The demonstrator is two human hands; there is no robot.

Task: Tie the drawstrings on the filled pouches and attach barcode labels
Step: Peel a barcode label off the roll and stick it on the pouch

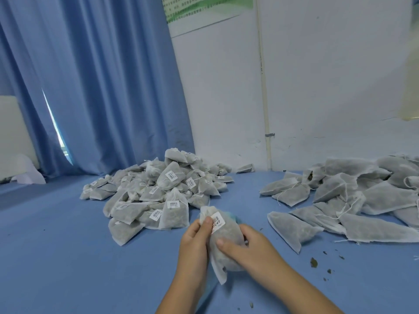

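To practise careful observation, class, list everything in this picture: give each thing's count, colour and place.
held pouch: one, grey-white, in both hands above the table
barcode label: one, white, on the held pouch
labelled pouches: a pile, uncountable, grey-white, table centre
unlabelled pouches: a pile, grey-white, table right
crumbs: several, dark, right of the hands
table: one, blue
curtain: one, blue, rear left
wall: white, rear right
poster: one, green-white, top of wall
left hand: pinches the pouch top
right hand: grips the pouch body
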